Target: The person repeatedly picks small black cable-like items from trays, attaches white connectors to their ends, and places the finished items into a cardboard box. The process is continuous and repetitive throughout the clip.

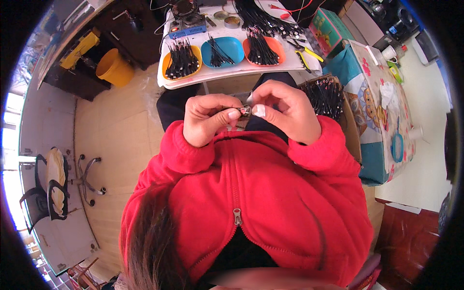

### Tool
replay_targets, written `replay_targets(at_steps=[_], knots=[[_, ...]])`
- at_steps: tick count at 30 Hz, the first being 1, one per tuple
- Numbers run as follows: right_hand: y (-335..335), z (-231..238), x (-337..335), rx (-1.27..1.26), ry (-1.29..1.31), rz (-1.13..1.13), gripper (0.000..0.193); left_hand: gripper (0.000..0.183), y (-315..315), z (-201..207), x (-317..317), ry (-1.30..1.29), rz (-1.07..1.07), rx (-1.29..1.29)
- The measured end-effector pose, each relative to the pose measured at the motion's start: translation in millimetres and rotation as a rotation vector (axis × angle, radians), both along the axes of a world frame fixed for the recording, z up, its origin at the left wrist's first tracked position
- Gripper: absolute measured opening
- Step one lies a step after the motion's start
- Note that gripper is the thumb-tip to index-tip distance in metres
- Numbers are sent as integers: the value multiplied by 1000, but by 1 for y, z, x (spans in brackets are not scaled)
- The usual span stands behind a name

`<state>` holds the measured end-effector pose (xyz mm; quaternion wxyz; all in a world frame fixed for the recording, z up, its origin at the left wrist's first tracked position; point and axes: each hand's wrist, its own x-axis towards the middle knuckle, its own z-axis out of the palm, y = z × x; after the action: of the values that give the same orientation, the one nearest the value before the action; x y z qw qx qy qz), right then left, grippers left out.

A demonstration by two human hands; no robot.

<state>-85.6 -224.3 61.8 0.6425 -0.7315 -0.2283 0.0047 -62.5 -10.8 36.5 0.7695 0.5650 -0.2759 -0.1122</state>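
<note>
Workpiece, one, small and dark with pink and pale parts, held over our lap, clear of the near edge of the white desk. Left hand, bare: fingers pinched on the workpiece. Right hand, bare, white patch on the thumb: fingers narrow, at the workpiece's right end; we cannot tell whether they grip it. Along the desk's near edge we list three bowls: yellow bowl by the left corner, with a full bundle of black leads; blue bowl at the middle, with fewer leads; orange bowl to its right, well filled. Cutting tool, yellow-handled, by the near right corner. Blue device, toward the far left corner; round tin, between it and a loose heap of black cables at the far edge. Beside the desk's right edge we count a green box and, nearer us, a carton of further black leads. Yellow bucket, on the floor, off the left edge.
</note>
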Motion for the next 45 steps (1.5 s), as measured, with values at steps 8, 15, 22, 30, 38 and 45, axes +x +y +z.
replay_targets(at_steps=[8, 15, 22, 30, 38, 45], knots=[[3, 13, -3, -290, -782, -210, 19, 8, -8, 11, -3, 105, -67, -66], [-5, -2, -1, 464, 633, 269, 13, 11, -10, 15, -2, 54, -5, 87], [-5, -5, 24, -30, -373, -90, 16, 12, -16, -3, 23, 655, -524, -441], [0, -1, 54, -71, -669, -54, 15, 13, -16, -10, 45, 832, -691, -512], [28, -15, 54, 390, -38, -118, 7, 12, -7, 4, 56, 432, -152, -192], [12, -11, 97, 34, -273, -45, 15, 14, 8, 18, 79, 176, -6, 80]])
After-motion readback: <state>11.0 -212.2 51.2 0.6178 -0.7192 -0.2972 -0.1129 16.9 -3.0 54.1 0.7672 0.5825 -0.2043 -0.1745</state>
